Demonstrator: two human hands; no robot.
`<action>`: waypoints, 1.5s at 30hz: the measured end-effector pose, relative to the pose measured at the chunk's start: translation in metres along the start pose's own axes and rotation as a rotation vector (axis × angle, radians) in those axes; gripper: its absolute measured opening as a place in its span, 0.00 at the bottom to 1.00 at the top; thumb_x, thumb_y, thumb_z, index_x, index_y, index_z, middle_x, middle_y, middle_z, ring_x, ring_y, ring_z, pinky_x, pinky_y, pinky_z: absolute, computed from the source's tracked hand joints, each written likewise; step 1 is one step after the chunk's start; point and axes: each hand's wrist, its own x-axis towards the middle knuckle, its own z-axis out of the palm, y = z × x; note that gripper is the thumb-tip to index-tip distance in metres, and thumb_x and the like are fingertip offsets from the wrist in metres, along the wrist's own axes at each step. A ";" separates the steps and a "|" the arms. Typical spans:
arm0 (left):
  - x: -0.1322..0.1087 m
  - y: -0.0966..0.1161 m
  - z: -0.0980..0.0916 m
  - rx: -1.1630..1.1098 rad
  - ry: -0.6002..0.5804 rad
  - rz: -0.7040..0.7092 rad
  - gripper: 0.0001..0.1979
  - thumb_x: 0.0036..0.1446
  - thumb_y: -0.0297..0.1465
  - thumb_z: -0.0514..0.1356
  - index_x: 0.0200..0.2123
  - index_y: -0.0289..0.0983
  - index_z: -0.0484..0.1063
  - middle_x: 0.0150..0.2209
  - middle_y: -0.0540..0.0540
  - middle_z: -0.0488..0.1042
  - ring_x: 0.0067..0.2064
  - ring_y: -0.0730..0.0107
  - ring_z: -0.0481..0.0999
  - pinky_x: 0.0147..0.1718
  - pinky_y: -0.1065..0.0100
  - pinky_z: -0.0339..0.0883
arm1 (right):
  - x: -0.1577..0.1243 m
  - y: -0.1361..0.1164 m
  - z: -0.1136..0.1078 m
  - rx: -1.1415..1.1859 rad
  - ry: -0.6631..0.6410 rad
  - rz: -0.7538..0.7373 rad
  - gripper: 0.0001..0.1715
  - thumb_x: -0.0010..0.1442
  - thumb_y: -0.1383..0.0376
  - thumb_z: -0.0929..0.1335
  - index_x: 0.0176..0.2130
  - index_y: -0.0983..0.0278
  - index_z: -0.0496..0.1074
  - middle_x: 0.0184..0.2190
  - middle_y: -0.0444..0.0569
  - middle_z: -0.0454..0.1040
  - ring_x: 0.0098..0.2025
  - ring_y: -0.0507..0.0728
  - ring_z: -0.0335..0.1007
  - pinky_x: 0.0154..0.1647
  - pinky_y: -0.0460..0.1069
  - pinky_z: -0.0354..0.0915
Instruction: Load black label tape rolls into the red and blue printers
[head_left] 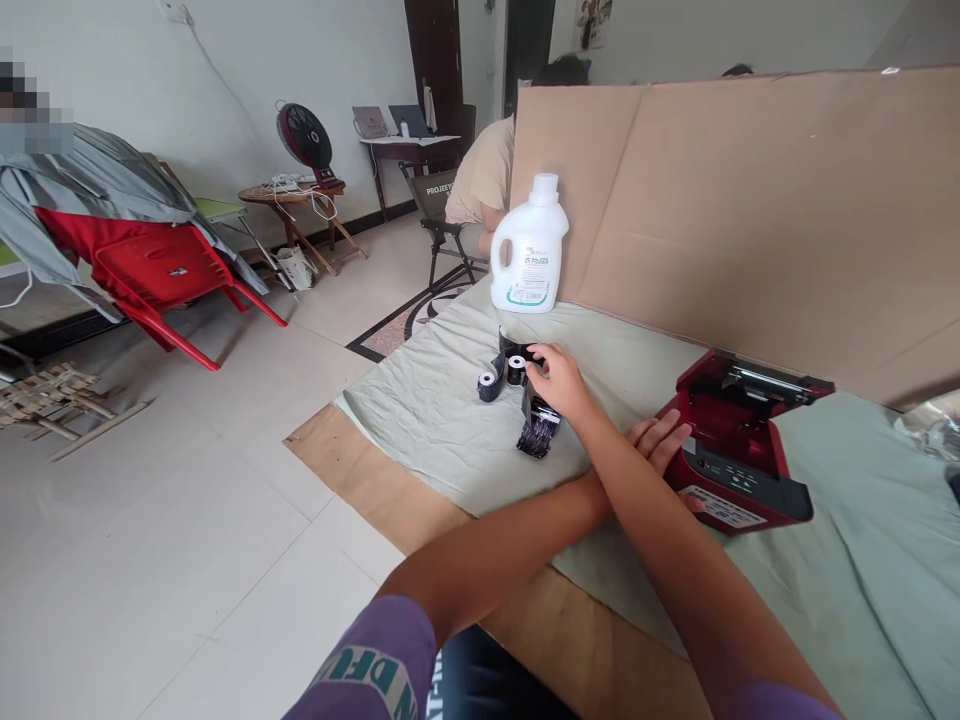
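My forearms cross. My left hand (660, 445) grips the left side of a red printer (750, 490), fingers along its side and thumb near the front corner. The printer's lid (757, 380) stands raised, baring the red inside. Over a small cluster of rolls, my right hand (556, 380) is open, thumb and fingers apart, next to a black ribbon roll with a white core (516, 370). A second dark ribbon roll (489, 384) lies to its left. Crumpled shiny black film (537, 432) spreads below the hand. Whether my right fingertips touch the roll I cannot tell.
A white detergent bottle (532, 250) stands behind the rolls, before a tall cardboard panel (750, 200). A pale cloth (427, 420) covers the table. Crinkled clear plastic (934, 425) lies far right. A person (484, 175) sits behind the panel; a red chair (169, 280) is left.
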 end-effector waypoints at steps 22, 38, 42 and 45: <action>-0.003 0.002 -0.008 0.156 0.069 0.046 0.45 0.52 0.48 0.67 0.68 0.39 0.56 0.68 0.35 0.56 0.67 0.42 0.57 0.68 0.52 0.48 | 0.007 0.009 0.019 0.172 -0.088 0.248 0.16 0.48 0.70 0.68 0.38 0.59 0.65 0.37 0.44 0.73 0.40 0.56 0.68 0.41 0.48 0.62; -0.009 0.009 -0.005 0.181 -0.028 0.151 0.49 0.58 0.51 0.59 0.69 0.26 0.41 0.68 0.23 0.51 0.70 0.38 0.51 0.69 0.47 0.47 | -0.027 0.001 -0.013 0.438 0.074 0.282 0.09 0.52 0.67 0.62 0.36 0.61 0.67 0.34 0.45 0.72 0.35 0.54 0.69 0.37 0.48 0.65; -0.009 0.005 -0.002 0.274 -0.028 0.039 0.51 0.54 0.55 0.60 0.69 0.30 0.45 0.68 0.28 0.55 0.70 0.44 0.53 0.69 0.52 0.48 | -0.028 -0.001 0.001 0.333 0.043 0.201 0.11 0.48 0.70 0.65 0.35 0.60 0.66 0.36 0.44 0.70 0.38 0.55 0.67 0.39 0.48 0.62; -0.008 0.005 -0.005 0.343 -0.047 0.015 0.49 0.54 0.54 0.60 0.69 0.32 0.46 0.69 0.33 0.56 0.71 0.50 0.52 0.69 0.57 0.47 | -0.028 -0.006 0.012 0.150 -0.038 0.119 0.16 0.50 0.68 0.69 0.41 0.58 0.68 0.41 0.45 0.70 0.39 0.57 0.66 0.38 0.49 0.61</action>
